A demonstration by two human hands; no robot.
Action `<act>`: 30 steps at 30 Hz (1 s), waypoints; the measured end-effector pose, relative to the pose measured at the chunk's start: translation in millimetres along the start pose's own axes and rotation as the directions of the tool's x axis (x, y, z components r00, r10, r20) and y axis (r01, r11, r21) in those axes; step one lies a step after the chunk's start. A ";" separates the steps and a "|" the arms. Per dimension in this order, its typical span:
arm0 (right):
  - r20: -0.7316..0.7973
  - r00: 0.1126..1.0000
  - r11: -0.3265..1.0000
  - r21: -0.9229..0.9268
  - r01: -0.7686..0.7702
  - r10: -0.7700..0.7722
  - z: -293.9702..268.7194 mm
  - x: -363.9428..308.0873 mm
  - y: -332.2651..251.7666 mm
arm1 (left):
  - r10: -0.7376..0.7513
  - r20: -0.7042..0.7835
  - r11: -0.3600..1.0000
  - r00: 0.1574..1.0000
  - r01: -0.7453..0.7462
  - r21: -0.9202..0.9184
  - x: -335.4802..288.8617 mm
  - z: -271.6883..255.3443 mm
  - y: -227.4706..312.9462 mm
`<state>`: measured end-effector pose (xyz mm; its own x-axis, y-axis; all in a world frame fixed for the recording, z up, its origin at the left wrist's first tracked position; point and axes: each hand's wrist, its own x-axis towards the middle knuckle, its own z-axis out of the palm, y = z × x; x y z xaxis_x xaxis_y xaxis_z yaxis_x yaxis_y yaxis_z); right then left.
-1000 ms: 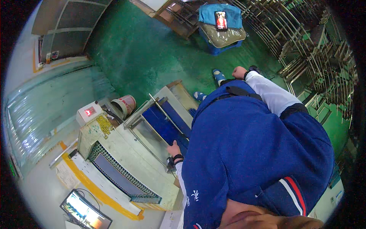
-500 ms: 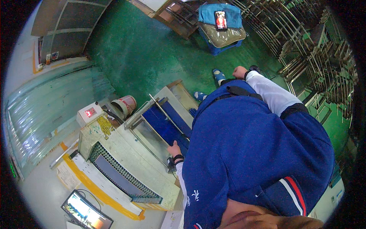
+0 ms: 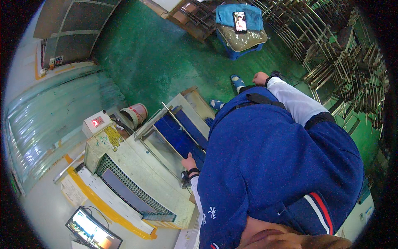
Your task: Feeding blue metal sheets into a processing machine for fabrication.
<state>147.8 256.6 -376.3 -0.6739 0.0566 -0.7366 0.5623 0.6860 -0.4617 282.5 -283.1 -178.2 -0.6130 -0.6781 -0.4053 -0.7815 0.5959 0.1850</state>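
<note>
I look down on my own blue top and white sleeves. My left hand (image 3: 189,162), with a dark band on the wrist, rests at the near edge of a dark blue sheet (image 3: 179,133) lying on the bed of a cream machine (image 3: 137,166). Its fingers are partly hidden, so its grip is unclear. A thin metal bar (image 3: 182,125) crosses the sheet. My right hand (image 3: 260,78) hangs at my side above the green floor, fingers curled with nothing in them, a black watch on the wrist. My blue shoes (image 3: 237,82) show below it.
A small control box with a red display (image 3: 96,123) and a pink bucket (image 3: 136,115) stand behind the machine. A monitor (image 3: 93,229) sits at lower left. A phone (image 3: 240,21) lies on a blue padded stool. Metal racks (image 3: 336,54) fill the right side.
</note>
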 end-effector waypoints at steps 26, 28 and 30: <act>-0.007 1.000 1.000 0.016 -0.013 0.013 0.8 -10.8 -2.0 | 0.054 0.001 0.997 0.999 -0.054 0.051 -6.3 -7.3 12.2; -0.004 0.999 0.999 0.017 -0.038 0.038 1.4 -11.6 -3.0 | 0.049 0.000 0.996 0.999 -0.049 0.073 -5.6 -6.6 11.1; -0.015 1.000 1.000 -0.004 -0.001 0.000 3.2 -11.1 -0.4 | 0.029 -0.032 0.997 0.999 -0.027 0.074 -2.5 -2.6 5.9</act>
<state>156.6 253.4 -369.6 -0.6807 0.0677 -0.7295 0.5605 0.6893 -0.4591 279.1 -279.0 -173.8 -0.6388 -0.6740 -0.3710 -0.7542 0.6438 0.1290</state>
